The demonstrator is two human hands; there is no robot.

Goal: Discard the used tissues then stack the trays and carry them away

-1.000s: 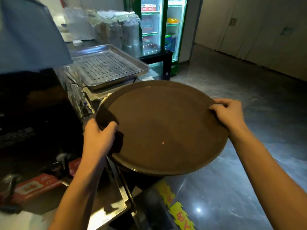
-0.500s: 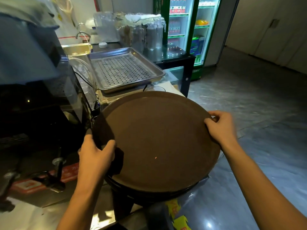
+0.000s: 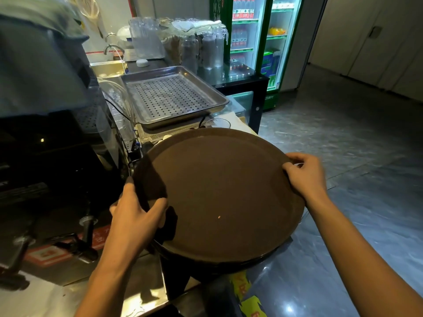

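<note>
A stack of round brown trays (image 3: 219,193) fills the middle of the view, its near rim showing a second tray edge underneath. My left hand (image 3: 137,216) grips the left rim, thumb on top. My right hand (image 3: 304,172) pinches the right rim. The stack hangs over the end of a steel counter (image 3: 128,294). No tissues are in sight on the top tray, only a tiny pale speck.
A perforated metal tray (image 3: 169,97) lies just beyond the stack. A black coffee machine (image 3: 45,156) stands at the left. Glass jugs (image 3: 206,49) and lit drink fridges (image 3: 254,42) are behind. Grey tiled floor (image 3: 354,145) spreads to the right.
The trays have come down and nearer to me over the counter end, and the view has shifted so the metal tray and fridges sit higher and further right. Both hands kept their grip.
</note>
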